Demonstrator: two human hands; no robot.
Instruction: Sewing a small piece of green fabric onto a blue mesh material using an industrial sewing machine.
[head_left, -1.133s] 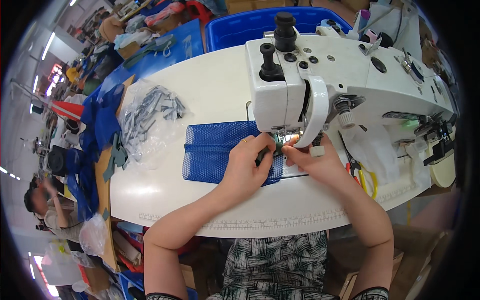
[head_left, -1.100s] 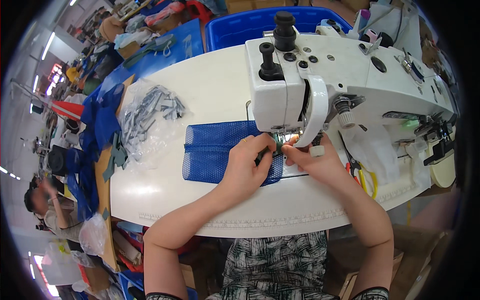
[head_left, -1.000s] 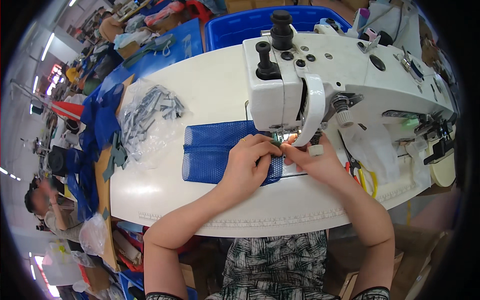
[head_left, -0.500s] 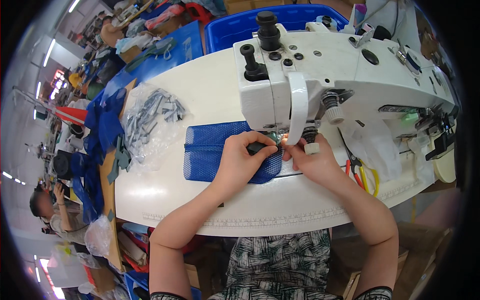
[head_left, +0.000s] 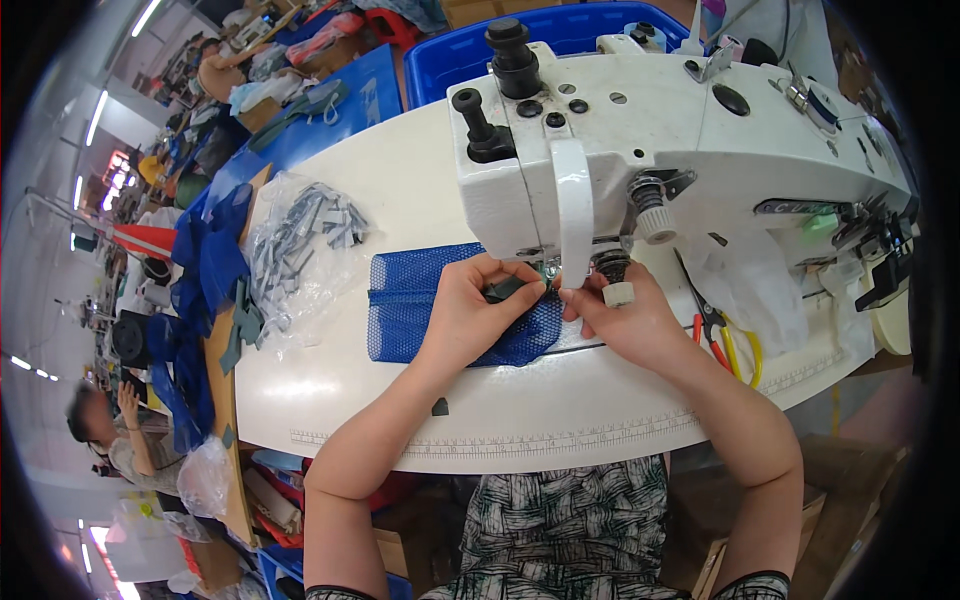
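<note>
A blue mesh fabric piece (head_left: 405, 305) lies flat under the head of a white sewing machine (head_left: 640, 120). My left hand (head_left: 475, 305) rests over the mesh, thumb and fingers pinched on a dark grey-green fabric strip (head_left: 505, 288) beside the needle area. Close to it on the right, my right hand (head_left: 630, 310) is closed, its fingertips meeting near the needle below the white lever. What those right fingertips hold, if anything, is hidden by the machine parts. A small dark scrap (head_left: 440, 406) lies on the table near my left forearm.
Scissors with red and yellow handles (head_left: 725, 340) lie right of my right hand. A clear plastic bag of grey strips (head_left: 305, 240) sits at the left. A ruler strip (head_left: 480, 438) runs along the front edge. Behind the machine stands a blue bin (head_left: 430, 75).
The view has shifted slightly, so the machine appears a little further left. Both hands stay at the needle area, and more of the small scrap shows beside my left forearm.
</note>
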